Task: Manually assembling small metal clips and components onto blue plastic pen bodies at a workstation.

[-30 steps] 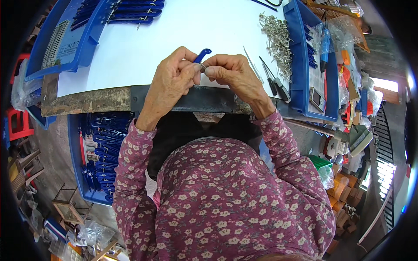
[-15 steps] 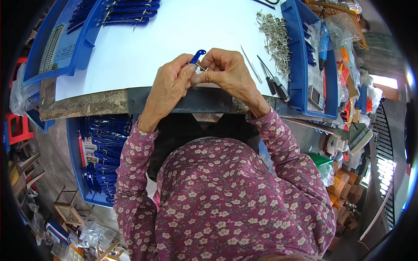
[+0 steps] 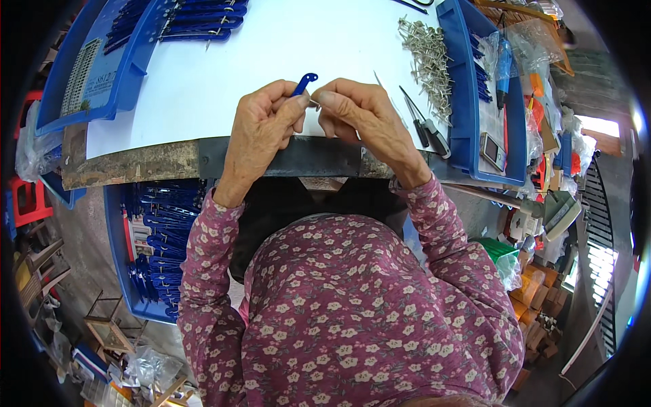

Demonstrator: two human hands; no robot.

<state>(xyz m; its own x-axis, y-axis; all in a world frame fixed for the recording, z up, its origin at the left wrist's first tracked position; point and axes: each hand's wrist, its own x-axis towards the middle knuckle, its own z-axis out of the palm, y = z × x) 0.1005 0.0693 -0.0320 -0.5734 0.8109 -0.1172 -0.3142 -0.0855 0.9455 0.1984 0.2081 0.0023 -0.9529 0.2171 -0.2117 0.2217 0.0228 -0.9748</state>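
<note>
Over the front edge of the white-covered table, my left hand (image 3: 271,117) is closed around a blue hook-ended strip (image 3: 305,83), whose rounded tip with small holes points up past the thumb. My right hand (image 3: 356,112) pinches a small metal pin (image 3: 313,104) between thumb and forefinger, right beside the strip. The lower part of the strip is hidden in my left fingers. To the right lie a heap of small metal pins (image 3: 428,61) and two dark-handled pointed tools (image 3: 434,136), near a thin metal rod (image 3: 380,80).
Blue strips (image 3: 203,19) lie in a stack at the far left, beside a blue tray (image 3: 129,81). Another blue tray (image 3: 461,102) at the right holds a small grey device (image 3: 491,150). Below the table's left side stands a crate (image 3: 119,258) full of blue strips.
My right hand has turned and shifted slightly to the right, its fingers now curled under the thumb. The blue strip has moved slightly up and left in my left hand.
</note>
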